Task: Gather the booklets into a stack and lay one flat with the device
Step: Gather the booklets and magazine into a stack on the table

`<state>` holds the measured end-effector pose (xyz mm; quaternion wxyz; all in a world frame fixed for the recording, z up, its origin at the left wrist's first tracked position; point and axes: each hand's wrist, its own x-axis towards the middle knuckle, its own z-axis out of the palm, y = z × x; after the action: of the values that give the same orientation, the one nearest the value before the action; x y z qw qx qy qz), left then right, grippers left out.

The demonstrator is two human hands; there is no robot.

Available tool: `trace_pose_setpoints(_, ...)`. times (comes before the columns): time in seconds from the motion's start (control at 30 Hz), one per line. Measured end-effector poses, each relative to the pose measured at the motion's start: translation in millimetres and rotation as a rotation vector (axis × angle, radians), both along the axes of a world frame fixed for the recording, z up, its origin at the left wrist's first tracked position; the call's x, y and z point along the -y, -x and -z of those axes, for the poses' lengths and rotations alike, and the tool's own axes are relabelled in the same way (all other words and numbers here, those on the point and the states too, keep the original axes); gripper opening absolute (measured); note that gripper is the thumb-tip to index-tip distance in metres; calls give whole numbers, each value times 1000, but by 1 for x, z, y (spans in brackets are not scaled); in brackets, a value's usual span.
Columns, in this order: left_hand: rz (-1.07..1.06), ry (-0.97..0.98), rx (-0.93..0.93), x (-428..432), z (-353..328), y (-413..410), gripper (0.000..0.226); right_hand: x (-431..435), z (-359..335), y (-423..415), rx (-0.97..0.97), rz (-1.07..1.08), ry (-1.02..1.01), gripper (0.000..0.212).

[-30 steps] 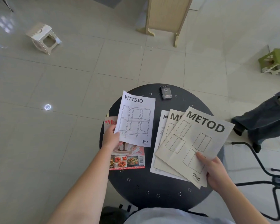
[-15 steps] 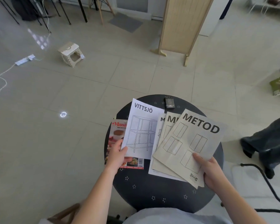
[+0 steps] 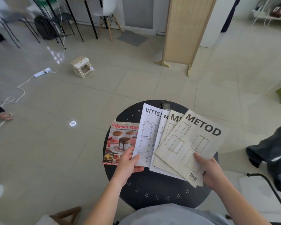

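Observation:
On the round black table (image 3: 152,190) several booklets lie fanned out. My right hand (image 3: 209,171) grips the near corner of the top METOD booklet (image 3: 195,143), which overlaps two more METOD booklets (image 3: 168,127). My left hand (image 3: 128,163) holds the bottom edge of the white VITTSJÖ booklet (image 3: 148,133), whose right side tucks under the METOD ones. A colourful Masterclass cookbook (image 3: 118,140) lies flat at the table's left edge, partly under my left hand. A small dark device (image 3: 165,106) sits at the far rim.
A wooden screen (image 3: 185,30) stands beyond the table. A small beige stool (image 3: 82,66) and a power strip with cable (image 3: 41,73) lie on the tiled floor to the left. Dark cloth (image 3: 272,153) hangs over a chair at right. A person's foot (image 3: 2,116) shows at far left.
The VITTSJÖ booklet has slid right, off the cookbook and under the METOD booklets. The cookbook cover is now mostly uncovered. The camera has tilted up, showing more of the room.

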<state>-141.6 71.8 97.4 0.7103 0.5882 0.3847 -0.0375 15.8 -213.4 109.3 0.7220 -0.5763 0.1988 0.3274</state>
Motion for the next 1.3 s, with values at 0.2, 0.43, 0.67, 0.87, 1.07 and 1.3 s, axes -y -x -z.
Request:
trace_pose_setpoints(0.2,14,35,46,27,-13,-2,40,14,-4,0,-67,12,-57,34)
trace_pose_setpoints(0.43,52,70,39,46,-22,-7,35,25,-6,0,-93,-7,-62,34)
trace_pose_setpoints(0.67,104,139,49,60,-30,-13,36,27,-8,-1,-47,-35,-60,33)
trace_pose_setpoints(0.87,199,166,51,62,-40,-12,37,29,-5,-9,-33,-64,-36,36)
trace_pose_setpoints(1.07,262,161,7,58,-38,-8,46,25,-4,-8,2,-125,-34,35)
trace_pose_setpoints(1.3,303,169,-24,51,-33,-5,49,15,1,-1,24,-184,11,39)
